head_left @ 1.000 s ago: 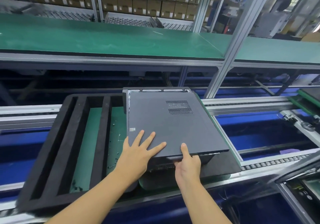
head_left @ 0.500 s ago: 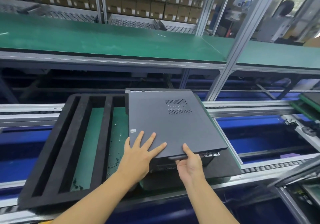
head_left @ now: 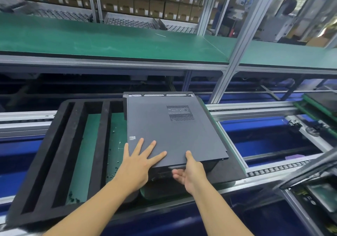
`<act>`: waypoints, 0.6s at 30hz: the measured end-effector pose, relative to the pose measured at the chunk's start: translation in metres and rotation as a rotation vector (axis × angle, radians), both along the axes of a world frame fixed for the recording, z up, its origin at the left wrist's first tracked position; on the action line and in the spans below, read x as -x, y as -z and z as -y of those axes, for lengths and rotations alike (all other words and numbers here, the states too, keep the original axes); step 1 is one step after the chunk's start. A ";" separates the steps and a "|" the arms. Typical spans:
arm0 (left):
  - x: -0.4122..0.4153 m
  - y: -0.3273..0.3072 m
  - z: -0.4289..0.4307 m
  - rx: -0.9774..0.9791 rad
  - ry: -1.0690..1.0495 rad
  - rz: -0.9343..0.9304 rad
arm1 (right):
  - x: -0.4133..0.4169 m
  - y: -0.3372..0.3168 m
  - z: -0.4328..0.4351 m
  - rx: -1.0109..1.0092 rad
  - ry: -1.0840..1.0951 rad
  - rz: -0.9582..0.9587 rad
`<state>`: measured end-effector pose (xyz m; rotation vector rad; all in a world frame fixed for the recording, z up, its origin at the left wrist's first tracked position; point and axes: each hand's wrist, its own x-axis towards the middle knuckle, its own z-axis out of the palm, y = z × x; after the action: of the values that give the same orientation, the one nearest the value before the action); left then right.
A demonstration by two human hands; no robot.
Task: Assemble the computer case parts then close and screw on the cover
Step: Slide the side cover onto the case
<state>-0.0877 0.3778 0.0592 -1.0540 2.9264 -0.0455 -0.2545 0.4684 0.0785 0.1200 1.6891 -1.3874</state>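
**One:** Since a moment ago, our right hand [head_left: 191, 173] has let its fingers slip lower; they now show beneath the near edge of the cover [head_left: 173, 135]. What's on the left?

**Two:** Our black foam tray [head_left: 99, 162]. Its two narrow slots are dark, and we can't tell what's in them. The wider openings show green board with small dark bits [head_left: 111, 173].

**One:** And our hands?

**Two:** Our left hand [head_left: 135, 164] lies flat on the cover's near left corner, fingers spread. That cover lies on the computer case [head_left: 206, 166], which sits at the tray's right end. Our right hand pinches the near edge, thumb on top.
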 end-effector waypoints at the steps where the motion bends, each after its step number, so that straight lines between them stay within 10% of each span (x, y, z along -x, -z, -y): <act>1: 0.002 0.000 0.000 0.000 -0.002 0.003 | 0.003 0.001 0.001 -0.024 -0.017 -0.012; 18: 0.010 0.001 0.017 0.010 0.013 0.000 | 0.013 0.007 0.006 -0.039 -0.104 0.001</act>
<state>-0.0973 0.3606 0.0584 -1.0368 2.9358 -0.0601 -0.2673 0.4623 0.0717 0.0541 1.6973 -1.2777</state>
